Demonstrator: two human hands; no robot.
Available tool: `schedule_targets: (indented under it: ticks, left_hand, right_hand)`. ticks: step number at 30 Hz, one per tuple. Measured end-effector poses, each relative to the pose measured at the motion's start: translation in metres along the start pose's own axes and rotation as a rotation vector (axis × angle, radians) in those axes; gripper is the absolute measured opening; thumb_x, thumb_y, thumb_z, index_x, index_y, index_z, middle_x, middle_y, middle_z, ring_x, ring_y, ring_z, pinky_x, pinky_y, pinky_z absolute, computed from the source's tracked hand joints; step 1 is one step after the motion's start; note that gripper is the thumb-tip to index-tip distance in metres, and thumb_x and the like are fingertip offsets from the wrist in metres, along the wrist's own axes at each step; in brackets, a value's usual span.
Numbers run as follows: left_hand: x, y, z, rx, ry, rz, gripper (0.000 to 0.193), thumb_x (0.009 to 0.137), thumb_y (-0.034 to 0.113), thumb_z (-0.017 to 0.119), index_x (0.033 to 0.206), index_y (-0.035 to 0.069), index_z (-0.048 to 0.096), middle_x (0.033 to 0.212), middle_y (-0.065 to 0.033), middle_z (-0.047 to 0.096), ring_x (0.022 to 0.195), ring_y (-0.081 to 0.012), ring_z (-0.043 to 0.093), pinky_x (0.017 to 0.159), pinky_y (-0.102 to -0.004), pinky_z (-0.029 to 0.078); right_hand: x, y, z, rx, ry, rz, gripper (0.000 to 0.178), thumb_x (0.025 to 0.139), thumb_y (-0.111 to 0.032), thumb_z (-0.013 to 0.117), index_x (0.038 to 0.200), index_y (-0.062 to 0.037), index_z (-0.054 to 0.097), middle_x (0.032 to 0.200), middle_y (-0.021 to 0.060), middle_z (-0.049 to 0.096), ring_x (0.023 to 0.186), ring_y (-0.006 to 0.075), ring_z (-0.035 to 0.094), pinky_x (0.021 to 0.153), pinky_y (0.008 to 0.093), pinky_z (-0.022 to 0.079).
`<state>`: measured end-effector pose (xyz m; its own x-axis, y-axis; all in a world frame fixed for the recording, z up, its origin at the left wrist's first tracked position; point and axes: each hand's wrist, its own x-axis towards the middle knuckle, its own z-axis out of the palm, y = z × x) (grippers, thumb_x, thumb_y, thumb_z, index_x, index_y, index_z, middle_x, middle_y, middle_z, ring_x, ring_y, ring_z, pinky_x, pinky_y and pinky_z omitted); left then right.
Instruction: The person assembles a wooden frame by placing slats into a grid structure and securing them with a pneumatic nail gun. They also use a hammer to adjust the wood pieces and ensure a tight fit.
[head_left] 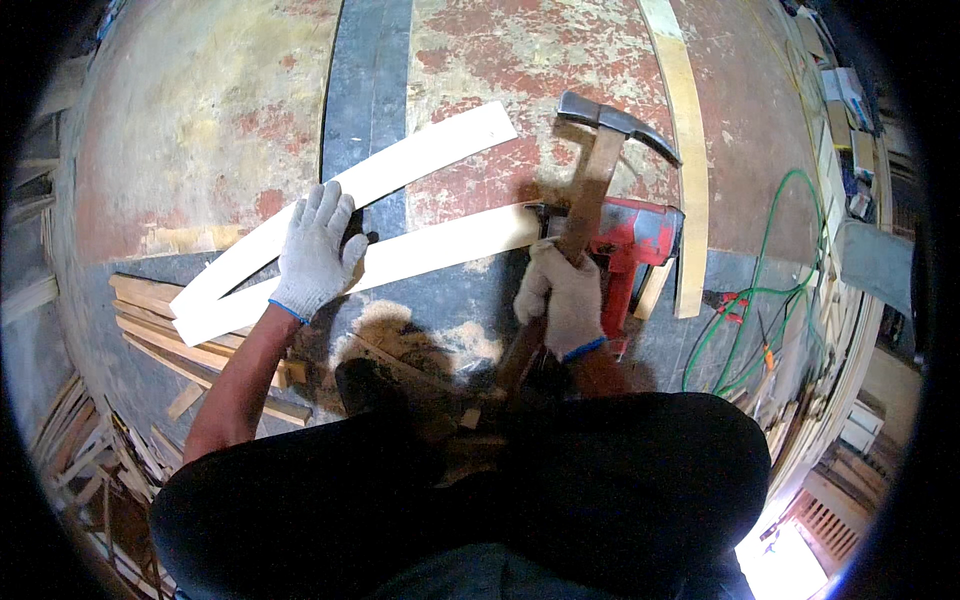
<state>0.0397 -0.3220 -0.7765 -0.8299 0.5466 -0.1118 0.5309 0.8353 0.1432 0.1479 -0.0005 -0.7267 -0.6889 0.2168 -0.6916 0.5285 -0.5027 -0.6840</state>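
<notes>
My right hand (561,298), in a white knit glove with a blue cuff, is closed round the wooden handle of a claw hammer (592,190). The dark metal head points away from me. Fingers stretched out, my left hand (318,250) in a matching glove lies flat on a long pale wooden board (425,150). A second pale board (440,245) runs beside it; the two converge at the lower left and spread apart to the right. Just beyond the hammer handle lies a red and grey nail gun (635,235), partly hidden by my right hand and the hammer.
Several wooden strips (190,335) are piled at the left. A long plank (690,170) lies to the right, near a green hose (765,290) and red-handled pliers (732,305). Sawdust (385,320) covers part of the worn red and grey floor (200,130) before my knees.
</notes>
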Motion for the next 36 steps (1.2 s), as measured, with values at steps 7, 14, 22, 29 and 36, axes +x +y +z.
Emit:
schedule_targets:
  ticks: [7, 14, 22, 29, 36]
  left_hand:
    - [0.004, 0.004, -0.011, -0.032, -0.058, -0.023, 0.063, 0.097, 0.034, 0.057, 0.146, -0.004, 0.049, 0.157, -0.0314, 0.04, 0.147, -0.0504, 0.035, 0.125, -0.0546, 0.024]
    - [0.0, 0.0, 0.002, -0.021, -0.021, -0.032, 0.063, 0.096, 0.032, 0.059, 0.147, -0.004, 0.048, 0.158, -0.0308, 0.039, 0.149, -0.0501, 0.033, 0.125, -0.0547, 0.024]
    - [-0.002, -0.002, -0.004, -0.035, -0.035, -0.033, 0.065, 0.097, 0.033, 0.058, 0.147, -0.006, 0.047, 0.158, -0.031, 0.039, 0.148, -0.0512, 0.032, 0.125, -0.0547, 0.024]
    - [0.002, 0.006, -0.006, -0.031, -0.055, -0.037, 0.064, 0.097, 0.032, 0.057, 0.147, -0.006, 0.047, 0.158, -0.031, 0.04, 0.148, -0.0509, 0.033, 0.124, -0.0545, 0.025]
    - [0.011, 0.005, -0.013, -0.2, 0.006, -0.045, 0.026, 0.09, 0.019, 0.066, 0.104, -0.002, 0.058, 0.112, -0.0236, 0.053, 0.108, -0.0399, 0.053, 0.094, -0.0509, 0.044]
  right_hand:
    - [0.009, 0.006, 0.015, -0.371, -0.102, 0.089, 0.018, 0.095, -0.016, 0.066, 0.082, -0.005, 0.062, 0.06, 0.0022, 0.056, 0.044, 0.0149, 0.052, 0.042, 0.0335, 0.041]
    - [0.012, 0.008, 0.02, -0.224, 0.024, -0.066, 0.017, 0.097, -0.014, 0.064, 0.083, -0.0054, 0.059, 0.055, 0.0033, 0.053, 0.039, 0.0164, 0.049, 0.038, 0.0327, 0.038]
    - [-0.003, -0.019, 0.01, -0.32, -0.083, 0.048, 0.017, 0.099, -0.017, 0.064, 0.088, -0.004, 0.063, 0.056, 0.0021, 0.051, 0.039, 0.0149, 0.047, 0.038, 0.032, 0.039]
    - [0.024, -0.025, -0.02, -1.099, 0.146, -0.408, 0.027, 0.096, -0.026, 0.067, 0.099, 0.0011, 0.067, 0.088, 0.0246, 0.072, 0.09, 0.0424, 0.072, 0.079, 0.0488, 0.056]
    - [0.028, -0.018, -0.013, -1.218, 0.145, -0.482, 0.033, 0.096, -0.03, 0.066, 0.111, -0.0007, 0.068, 0.093, 0.0273, 0.071, 0.091, 0.0448, 0.072, 0.078, 0.0506, 0.055]
